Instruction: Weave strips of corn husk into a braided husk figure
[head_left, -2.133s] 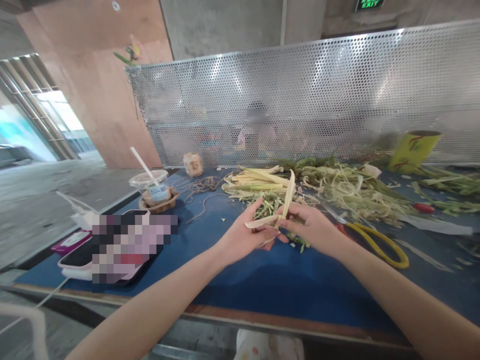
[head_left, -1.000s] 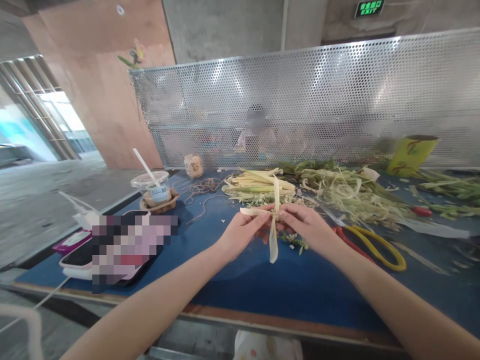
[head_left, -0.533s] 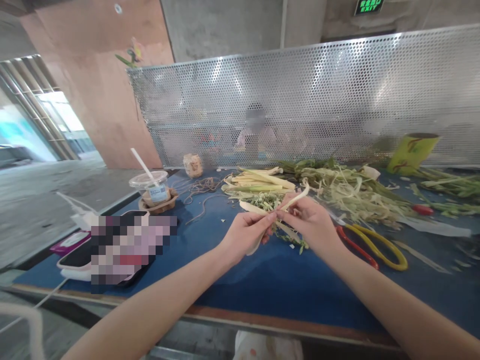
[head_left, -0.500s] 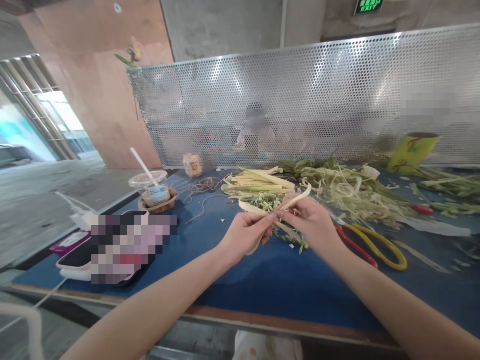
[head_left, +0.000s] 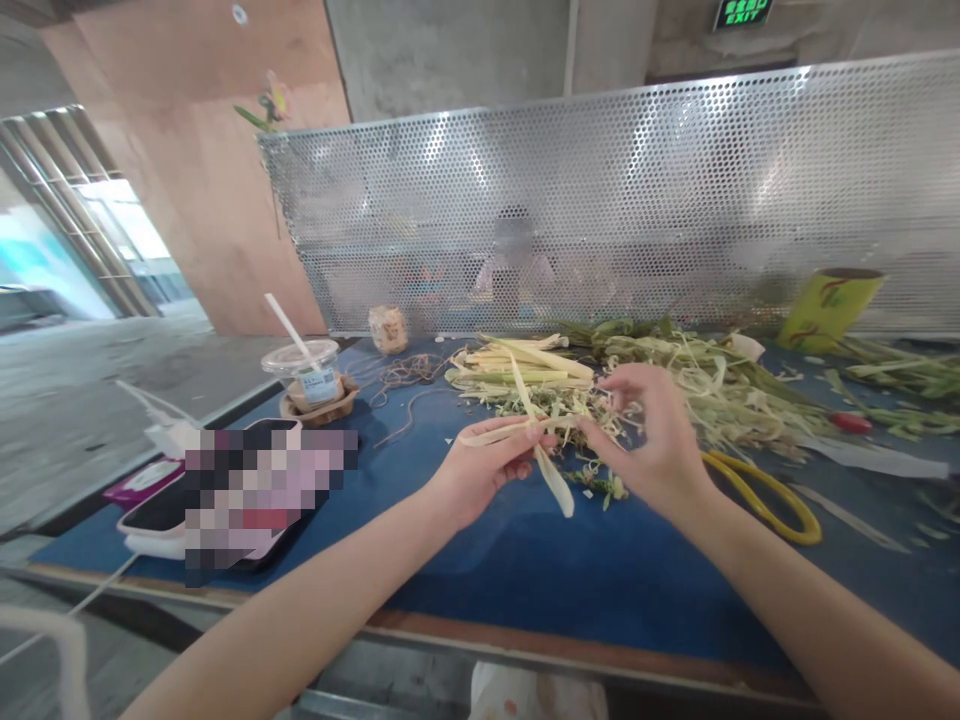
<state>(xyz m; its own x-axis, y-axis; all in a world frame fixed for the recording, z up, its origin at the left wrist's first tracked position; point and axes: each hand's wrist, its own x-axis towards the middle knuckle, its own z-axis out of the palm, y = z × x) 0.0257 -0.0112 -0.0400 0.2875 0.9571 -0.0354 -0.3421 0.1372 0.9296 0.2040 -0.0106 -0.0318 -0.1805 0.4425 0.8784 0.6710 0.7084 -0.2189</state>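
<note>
The left hand (head_left: 480, 470) had its grip pinching the pale strips (head_left: 556, 487) where they crossed, between thumb and fingers, above the counter (head_left: 525, 590). One strip end slanted up and away; another hung down toward the person. The right hand's (head_left: 656, 440) grip was spread, thumb and fingers apart, its thumb close by the strips' right end; whether they touched, one could not tell. Just beyond lay clippings (head_left: 517, 402) and stalks (head_left: 517, 362), with husks (head_left: 720, 400) to the right, near a yellow handle (head_left: 806, 538). Twine (head_left: 409, 370) lay left of the stalks.
</note>
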